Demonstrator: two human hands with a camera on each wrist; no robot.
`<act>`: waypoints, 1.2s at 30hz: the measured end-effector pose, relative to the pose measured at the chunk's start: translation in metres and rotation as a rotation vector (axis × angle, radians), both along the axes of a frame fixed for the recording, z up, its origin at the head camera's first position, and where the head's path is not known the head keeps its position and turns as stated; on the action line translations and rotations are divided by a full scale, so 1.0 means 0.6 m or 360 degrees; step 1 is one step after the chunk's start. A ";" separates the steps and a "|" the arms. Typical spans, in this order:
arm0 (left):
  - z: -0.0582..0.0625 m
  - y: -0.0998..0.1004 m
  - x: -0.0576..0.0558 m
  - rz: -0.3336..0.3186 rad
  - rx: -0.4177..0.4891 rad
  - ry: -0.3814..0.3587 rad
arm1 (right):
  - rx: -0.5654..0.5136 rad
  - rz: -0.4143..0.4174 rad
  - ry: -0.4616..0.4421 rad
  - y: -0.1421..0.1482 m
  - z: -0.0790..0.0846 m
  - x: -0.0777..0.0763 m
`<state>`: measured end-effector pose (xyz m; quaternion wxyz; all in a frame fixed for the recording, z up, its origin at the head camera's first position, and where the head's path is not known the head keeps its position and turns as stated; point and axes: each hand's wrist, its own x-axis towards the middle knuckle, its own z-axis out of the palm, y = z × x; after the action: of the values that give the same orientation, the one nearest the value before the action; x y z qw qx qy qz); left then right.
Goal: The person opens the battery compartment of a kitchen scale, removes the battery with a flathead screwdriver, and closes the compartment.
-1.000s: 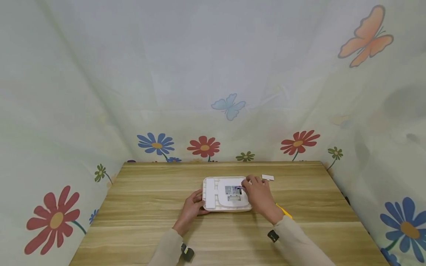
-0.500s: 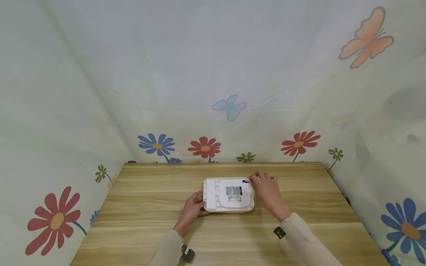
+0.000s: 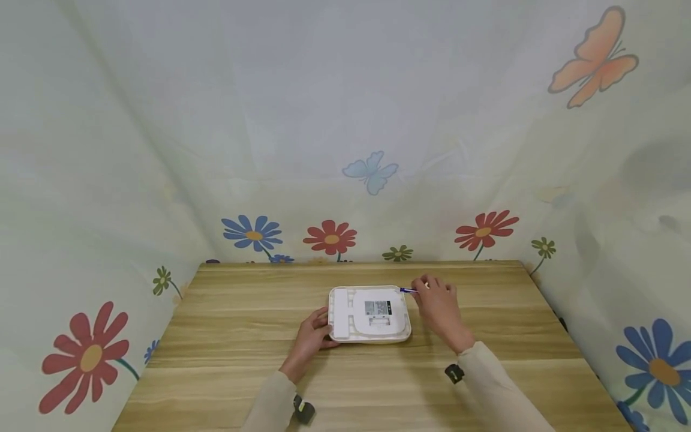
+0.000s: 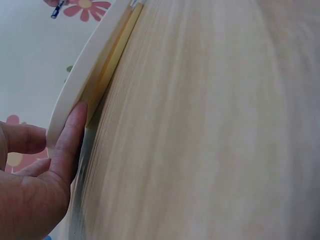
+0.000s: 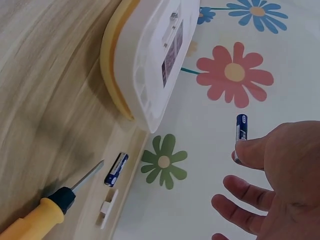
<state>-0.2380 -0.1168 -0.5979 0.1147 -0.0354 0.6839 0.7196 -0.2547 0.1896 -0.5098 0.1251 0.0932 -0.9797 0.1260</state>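
A white device (image 3: 341, 315) with rounded corners shows a grey label and a small open recess (image 3: 379, 322) on its upward face. My left hand (image 3: 308, 337) grips its left edge; in the left wrist view the thumb and fingers (image 4: 67, 140) hold the rim from both sides. Beyond the upper right corner, my right hand (image 3: 438, 305) pinches a blue battery (image 5: 241, 127) between thumb and finger, the other fingers loosely bent. In the head view, that battery (image 3: 408, 290) overlaps the device's corner.
In the right wrist view, a second blue battery (image 5: 116, 170) lies on the wooden table (image 5: 45, 115). Close by are a small white cover (image 5: 107, 210) and a yellow-handled screwdriver (image 5: 37, 220). A flower-printed curtain (image 3: 345, 90) surrounds the table.
My right hand has moved right, from over the label to beyond the device's upper right corner, carrying the battery. It now hides the white cover in the head view. My left hand stays put.
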 end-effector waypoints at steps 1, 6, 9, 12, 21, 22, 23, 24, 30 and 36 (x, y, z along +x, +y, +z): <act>0.000 0.000 0.000 -0.0001 0.0001 0.0001 | -0.0008 -0.0007 -0.0016 0.002 -0.001 -0.001; 0.001 -0.002 -0.001 -0.0007 0.0002 0.0000 | -0.0050 -0.0039 -0.0073 0.012 -0.009 -0.007; 0.000 -0.002 -0.002 -0.0006 0.0007 0.0002 | -0.0059 -0.0057 -0.0076 0.017 -0.014 -0.011; 0.000 -0.002 -0.002 0.0000 0.0010 0.0006 | -0.0066 -0.0071 -0.0072 0.022 -0.021 -0.015; -0.001 -0.001 -0.004 0.0000 -0.0006 0.0003 | -0.0083 -0.0111 -0.0130 0.031 -0.047 -0.026; -0.001 -0.001 -0.003 -0.0002 -0.0007 0.0005 | -0.0090 -0.0117 -0.0145 0.031 -0.050 -0.026; -0.001 -0.001 -0.003 -0.0005 -0.0007 0.0010 | -0.0096 -0.0124 -0.0159 0.032 -0.052 -0.027; -0.002 -0.001 -0.003 -0.0004 -0.0003 0.0007 | -0.0099 -0.0129 -0.0171 0.032 -0.054 -0.028; -0.005 -0.001 -0.004 -0.0002 0.0006 -0.0010 | -0.0095 -0.0155 -0.0186 0.038 -0.070 -0.032; -0.002 -0.001 -0.002 0.0000 0.0005 -0.0010 | -0.0086 -0.0195 -0.0188 0.041 -0.084 -0.035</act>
<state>-0.2395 -0.1174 -0.5989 0.1168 -0.0376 0.6825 0.7205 -0.2755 0.2145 -0.5602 0.0771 0.0221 -0.9854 0.1499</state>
